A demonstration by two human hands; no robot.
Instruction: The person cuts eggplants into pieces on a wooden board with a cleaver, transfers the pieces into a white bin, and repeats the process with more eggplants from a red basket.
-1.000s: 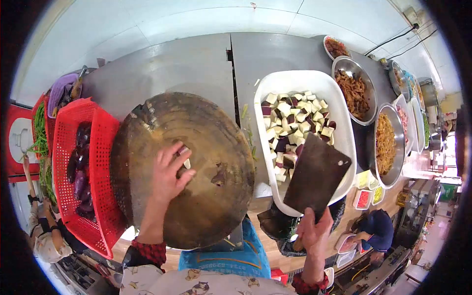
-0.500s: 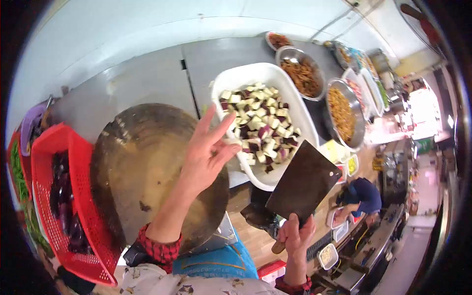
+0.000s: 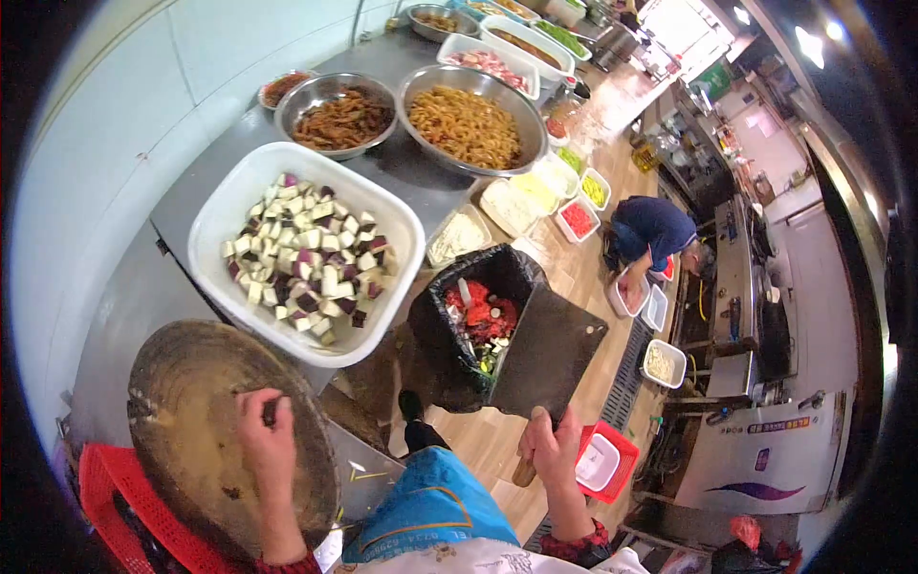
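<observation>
My left hand (image 3: 263, 435) rests on the round wooden chopping board (image 3: 196, 421), fingers curled around a small dark scrap near the board's middle. My right hand (image 3: 553, 450) grips the wooden handle of a dark cleaver (image 3: 545, 352), blade up, held over the floor beside a black-lined bin (image 3: 473, 320) with red and white scraps inside. A white tub (image 3: 225, 206) full of diced eggplant (image 3: 306, 253) stands just beyond the board on the steel counter.
A red basket (image 3: 110, 478) sits at the board's near left. Steel bowls of cooked food (image 3: 335, 115), (image 3: 466, 122) and small containers (image 3: 521, 196) line the counter. A person in blue (image 3: 655, 234) crouches on the floor by trays. A red bin (image 3: 607, 459) lies near my right hand.
The view swung right. My left hand came down from above the tub onto the board and closed on a scrap. The cleaver moved out over the bin.
</observation>
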